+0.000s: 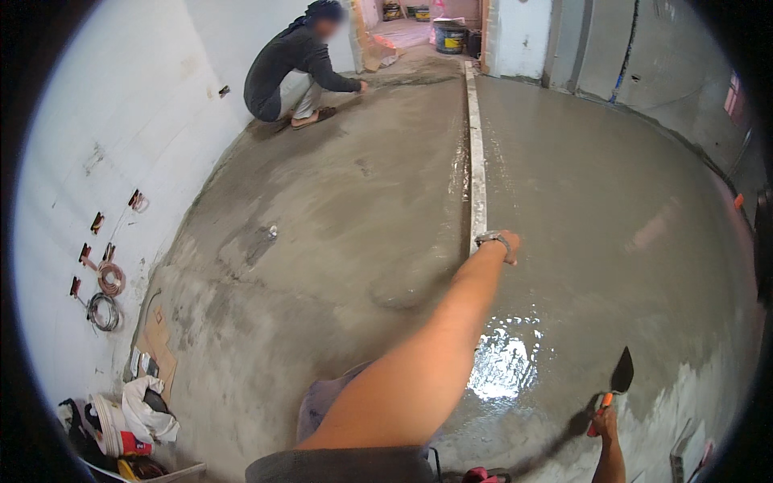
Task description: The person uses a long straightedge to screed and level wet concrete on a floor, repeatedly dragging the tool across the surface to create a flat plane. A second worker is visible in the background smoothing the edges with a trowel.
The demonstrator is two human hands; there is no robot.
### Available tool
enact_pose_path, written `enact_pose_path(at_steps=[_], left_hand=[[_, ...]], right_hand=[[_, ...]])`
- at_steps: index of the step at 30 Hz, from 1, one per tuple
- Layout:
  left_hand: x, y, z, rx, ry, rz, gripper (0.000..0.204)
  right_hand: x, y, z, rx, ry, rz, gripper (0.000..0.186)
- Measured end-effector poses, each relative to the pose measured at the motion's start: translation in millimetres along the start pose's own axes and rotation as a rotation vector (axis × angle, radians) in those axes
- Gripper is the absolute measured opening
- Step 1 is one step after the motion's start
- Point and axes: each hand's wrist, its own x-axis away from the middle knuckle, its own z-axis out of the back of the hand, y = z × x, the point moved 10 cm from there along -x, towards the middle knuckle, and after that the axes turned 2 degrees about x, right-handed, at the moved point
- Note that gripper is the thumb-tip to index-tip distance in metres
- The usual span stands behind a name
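Note:
My left arm stretches forward over the wet grey screed. My left hand (510,246), with a band at the wrist, is closed at the near end of a long pale straightedge (476,153); the fingers are mostly hidden. The straightedge lies along the floor, running from the doorway to my hand. At the lower right, my right hand (605,420) grips the orange-red handle of a pointed trowel (622,372). The dark blade points away from me above the screed. Smooth wet mortar (596,201) covers the floor right of the straightedge.
A co-worker (294,68) squats at the far left with one hand near the floor. Buckets (448,38) stand by the doorway. Coiled cables (103,311) hang from the left wall. A white bucket (109,423) and a white sack (150,410) sit at the lower left.

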Motion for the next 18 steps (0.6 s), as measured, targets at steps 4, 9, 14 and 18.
enact_pose_path(at_steps=[4,9,14,18], left_hand=[[10,9,4,0.042,-0.020,-0.009,0.053],[1,6,-2,0.031,-0.068,-0.054,0.052],[5,-3,0,0.016,-0.055,-0.016,0.047],[7,6,3,0.053,-0.056,-0.050,0.051]], right_hand=[[9,8,3,-0.023,-0.003,-0.044,0.024],[8,5,2,-0.038,-0.038,-0.032,0.045],[8,-7,2,0.012,-0.082,-0.082,0.034],[5,15,-4,0.068,-0.116,-0.082,0.032]])
